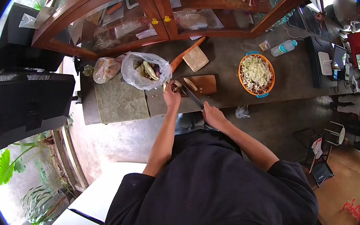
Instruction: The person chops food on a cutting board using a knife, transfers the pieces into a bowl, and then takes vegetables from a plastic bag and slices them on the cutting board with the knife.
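A wooden cutting board [208, 84] lies on the dark counter, with pale, elongated pieces of food [190, 84] on it. My right hand [213, 115] is closed round the handle of a knife [193, 97], whose blade points up and left across the board. At the board's left end, my left hand [172, 96] has its fingers curled over a small piece of food [178, 84]; the fingers hide part of it. Just behind my left hand stands an open plastic bag [132, 70] with scraps inside.
An orange basin [241, 76] of chopped food stands on the right, near a water bottle [284, 48]. Behind the board lie a tan block [195, 58] and a long orange-brown object [177, 61]. A grey mat [122, 102] is at left. A glass-door cabinet [164, 37] borders the back.
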The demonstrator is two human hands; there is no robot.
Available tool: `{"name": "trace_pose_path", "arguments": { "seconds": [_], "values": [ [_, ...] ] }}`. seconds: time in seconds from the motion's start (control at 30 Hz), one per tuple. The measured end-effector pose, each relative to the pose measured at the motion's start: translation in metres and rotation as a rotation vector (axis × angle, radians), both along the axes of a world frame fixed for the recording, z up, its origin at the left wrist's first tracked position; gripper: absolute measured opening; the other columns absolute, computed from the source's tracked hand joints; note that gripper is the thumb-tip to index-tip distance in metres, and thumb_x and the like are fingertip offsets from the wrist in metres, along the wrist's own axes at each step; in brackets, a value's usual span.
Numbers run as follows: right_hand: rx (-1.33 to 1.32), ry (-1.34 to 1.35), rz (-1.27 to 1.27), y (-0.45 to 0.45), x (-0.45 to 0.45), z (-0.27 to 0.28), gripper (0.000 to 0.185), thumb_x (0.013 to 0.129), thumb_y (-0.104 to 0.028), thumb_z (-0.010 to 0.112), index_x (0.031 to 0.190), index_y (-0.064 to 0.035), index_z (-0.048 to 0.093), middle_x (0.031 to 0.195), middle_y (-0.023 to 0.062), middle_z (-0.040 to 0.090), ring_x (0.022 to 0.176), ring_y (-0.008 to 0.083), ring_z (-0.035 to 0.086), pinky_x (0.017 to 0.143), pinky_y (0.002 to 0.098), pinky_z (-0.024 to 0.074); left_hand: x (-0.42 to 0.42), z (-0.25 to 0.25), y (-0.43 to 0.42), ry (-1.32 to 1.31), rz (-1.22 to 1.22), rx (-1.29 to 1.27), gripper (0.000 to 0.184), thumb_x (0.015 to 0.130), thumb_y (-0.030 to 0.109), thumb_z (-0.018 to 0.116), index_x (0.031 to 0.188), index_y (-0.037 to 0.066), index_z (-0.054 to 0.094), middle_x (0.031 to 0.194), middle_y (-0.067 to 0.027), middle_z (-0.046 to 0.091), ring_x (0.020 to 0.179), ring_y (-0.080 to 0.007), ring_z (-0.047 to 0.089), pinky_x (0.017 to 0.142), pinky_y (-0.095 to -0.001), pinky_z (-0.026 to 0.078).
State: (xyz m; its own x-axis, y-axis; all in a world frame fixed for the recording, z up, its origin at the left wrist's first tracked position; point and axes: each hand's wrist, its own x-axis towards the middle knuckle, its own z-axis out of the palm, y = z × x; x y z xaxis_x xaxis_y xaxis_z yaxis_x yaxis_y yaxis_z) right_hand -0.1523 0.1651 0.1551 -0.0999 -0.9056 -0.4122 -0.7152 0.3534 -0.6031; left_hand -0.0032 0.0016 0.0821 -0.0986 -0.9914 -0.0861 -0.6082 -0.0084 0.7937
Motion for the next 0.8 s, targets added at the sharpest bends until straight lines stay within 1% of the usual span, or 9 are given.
{"name": "trace_pose_path", "arguments": {
  "seconds": [0.03,0.13,0.23,0.27,0.33,0.53,0.67,0.77,0.8],
  "values": [
    [0.054,-0.007,-0.003,0.002,-0.002,0.003,0.026,0.094,-0.014,0.047,0.111,0.0045,0.044,0.083,0.032,0.064,0.083,0.052,0.063,0.074,0.0605,0.0489,0.0,0.001,0.0,-0.017,-0.012,-0.009,0.039,0.078,0.003,0.072,0.116,0.005,0.066,0.095,-0.0125,0.072,0.087,-0.0278,0.07,0.079,-0.0385,0.054],
    [0.038,-0.01,-0.007,0.001,0.001,0.001,0.022,0.094,-0.015,0.048,0.107,0.0028,0.045,0.082,0.0309,0.064,0.082,0.0514,0.063,0.074,0.06,0.049,0.0,-0.003,-0.002,0.029,-0.006,0.007,0.041,0.077,0.004,0.073,0.117,0.005,0.065,0.094,-0.0118,0.072,0.086,-0.0268,0.07,0.077,-0.0375,0.055],
    [0.016,-0.004,-0.015,0.003,0.0,0.005,0.019,0.094,-0.014,0.048,0.104,0.002,0.044,0.082,0.0308,0.064,0.082,0.0507,0.063,0.074,0.0598,0.0489,-0.001,-0.001,0.0,0.017,0.0,0.021,0.041,0.077,0.003,0.073,0.117,0.005,0.065,0.094,-0.012,0.072,0.086,-0.0263,0.07,0.077,-0.0377,0.055],
    [0.012,-0.004,-0.014,0.004,-0.001,0.007,0.019,0.094,-0.014,0.048,0.104,0.002,0.044,0.082,0.0308,0.064,0.082,0.0507,0.063,0.074,0.0598,0.0489,-0.001,0.001,-0.002,0.017,0.001,0.017,0.041,0.077,0.003,0.073,0.117,0.005,0.065,0.094,-0.012,0.072,0.086,-0.0263,0.07,0.077,-0.0377,0.055],
    [0.108,0.003,-0.011,0.013,-0.005,0.013,0.019,0.094,-0.014,0.048,0.103,0.0018,0.044,0.082,0.0306,0.064,0.082,0.0501,0.064,0.073,0.0599,0.0487,0.0,-0.005,-0.002,-0.015,-0.017,0.0,0.04,0.078,0.006,0.073,0.117,0.005,0.065,0.094,-0.0124,0.072,0.086,-0.0272,0.07,0.078,-0.0385,0.055],
    [0.092,0.041,0.032,0.019,-0.01,0.004,0.022,0.094,-0.015,0.05,0.106,0.0019,0.044,0.084,0.0299,0.064,0.083,0.0498,0.064,0.072,0.0589,0.0493,0.002,-0.017,-0.003,0.003,-0.001,0.018,0.041,0.077,0.011,0.074,0.117,0.006,0.065,0.093,-0.0118,0.071,0.087,-0.0284,0.069,0.079,-0.0397,0.054],
    [0.115,0.036,0.035,0.025,-0.013,0.008,0.023,0.094,-0.015,0.05,0.107,0.0019,0.043,0.084,0.03,0.065,0.082,0.0497,0.064,0.072,0.0586,0.0495,0.004,-0.019,-0.003,0.012,0.002,-0.007,0.041,0.078,0.012,0.074,0.117,0.006,0.065,0.091,-0.0115,0.071,0.085,-0.028,0.069,0.078,-0.0394,0.054],
    [0.116,0.027,0.008,0.026,-0.015,-0.005,0.023,0.094,-0.017,0.05,0.107,0.0019,0.043,0.083,0.0297,0.065,0.082,0.0493,0.064,0.071,0.0588,0.0495,-0.001,-0.003,0.0,0.027,0.006,0.025,0.041,0.078,0.012,0.074,0.117,0.006,0.066,0.09,-0.0111,0.071,0.082,-0.028,0.068,0.076,-0.0392,0.054],
    [0.097,0.034,0.018,0.025,-0.014,-0.003,0.024,0.095,-0.017,0.05,0.107,0.0021,0.043,0.083,0.0297,0.065,0.081,0.0492,0.064,0.071,0.0589,0.0495,0.0,-0.002,0.001,0.0,-0.001,-0.015,0.04,0.078,0.012,0.074,0.118,0.006,0.066,0.09,-0.011,0.071,0.081,-0.0279,0.068,0.075,-0.0392,0.054]
  ]
}}
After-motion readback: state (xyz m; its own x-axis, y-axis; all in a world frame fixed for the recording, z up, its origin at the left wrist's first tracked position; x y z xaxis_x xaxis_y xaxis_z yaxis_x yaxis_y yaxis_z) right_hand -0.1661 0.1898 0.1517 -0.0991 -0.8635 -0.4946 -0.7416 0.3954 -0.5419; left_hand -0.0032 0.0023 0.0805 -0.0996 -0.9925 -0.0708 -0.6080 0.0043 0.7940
